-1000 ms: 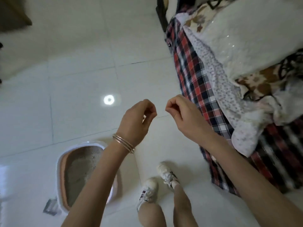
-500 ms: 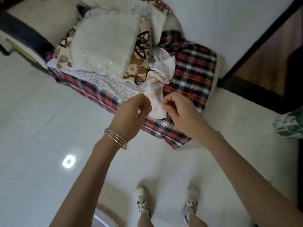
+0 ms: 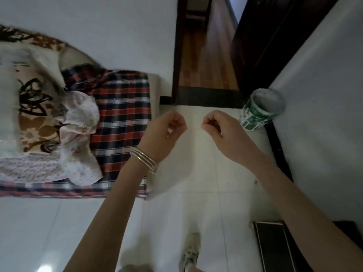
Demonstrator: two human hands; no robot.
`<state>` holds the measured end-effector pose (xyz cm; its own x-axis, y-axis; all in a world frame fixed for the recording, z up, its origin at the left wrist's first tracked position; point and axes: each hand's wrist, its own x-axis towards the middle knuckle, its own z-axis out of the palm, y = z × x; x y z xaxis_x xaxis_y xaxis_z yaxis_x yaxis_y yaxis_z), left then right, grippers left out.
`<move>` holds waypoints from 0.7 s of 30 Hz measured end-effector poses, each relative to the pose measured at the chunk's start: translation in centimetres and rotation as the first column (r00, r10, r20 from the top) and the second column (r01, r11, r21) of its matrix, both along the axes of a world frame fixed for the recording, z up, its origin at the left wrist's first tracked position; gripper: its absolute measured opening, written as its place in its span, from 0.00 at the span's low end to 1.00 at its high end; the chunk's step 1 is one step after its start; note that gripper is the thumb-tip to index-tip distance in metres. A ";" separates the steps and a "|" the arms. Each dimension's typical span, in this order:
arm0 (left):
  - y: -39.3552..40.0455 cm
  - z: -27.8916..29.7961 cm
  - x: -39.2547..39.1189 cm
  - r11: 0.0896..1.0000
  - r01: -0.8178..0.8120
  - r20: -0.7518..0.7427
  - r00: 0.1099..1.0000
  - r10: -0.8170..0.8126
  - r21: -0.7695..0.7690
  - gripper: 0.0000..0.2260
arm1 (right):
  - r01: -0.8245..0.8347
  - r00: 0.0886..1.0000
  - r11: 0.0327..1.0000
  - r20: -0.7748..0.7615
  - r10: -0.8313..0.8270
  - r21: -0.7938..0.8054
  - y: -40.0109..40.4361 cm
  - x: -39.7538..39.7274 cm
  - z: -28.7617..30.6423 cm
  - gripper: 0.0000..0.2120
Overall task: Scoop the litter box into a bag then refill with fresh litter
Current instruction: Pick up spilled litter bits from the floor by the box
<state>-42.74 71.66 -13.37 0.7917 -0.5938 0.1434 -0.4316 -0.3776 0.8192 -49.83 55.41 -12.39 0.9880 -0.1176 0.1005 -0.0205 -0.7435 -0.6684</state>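
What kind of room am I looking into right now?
Probably a bedroom in a home. A bed or couch draped in a red, black and white plaid cloth carries a brown floral blanket, the floor is glossy white tile, and a dark-framed doorway opens onto wooden flooring.

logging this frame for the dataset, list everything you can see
plaid cover: 1, red, black and white, left, on the bed
floral bedding: 1 heap, cream and brown, far left
green-and-white sack: 1, right, by the wall
doorway: 1, dark frame, top centre
floor: white tiles
shoe: 1 plainly seen, white, bottom
bangles: silver, left wrist
left hand: fingers curled, nothing seen held
right hand: fingers curled, nothing seen held
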 end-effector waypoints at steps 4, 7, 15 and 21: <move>-9.4 0.7 0.7 0.994 0.108 -0.002 0.994 -0.108 -0.011 0.03 | 0.123 0.992 0.992 0.008 -0.123 0.010 -8.9 -0.8 0.6 0.02; -15.6 0.9 2.2 0.984 0.177 0.021 0.984 -0.178 0.026 0.03 | 0.205 0.979 0.978 0.009 -0.205 0.031 -14.6 -0.7 0.5 0.02; -31.0 1.0 9.4 0.925 0.380 0.041 0.924 -0.379 0.006 0.01 | 0.400 0.916 0.916 0.001 -0.401 0.035 -27.6 3.2 0.1 0.02; -42.6 0.7 14.8 0.868 0.495 0.024 0.868 -0.496 0.036 0.03 | 0.516 0.855 0.854 0.022 -0.518 0.070 -37.3 7.1 -0.6 0.03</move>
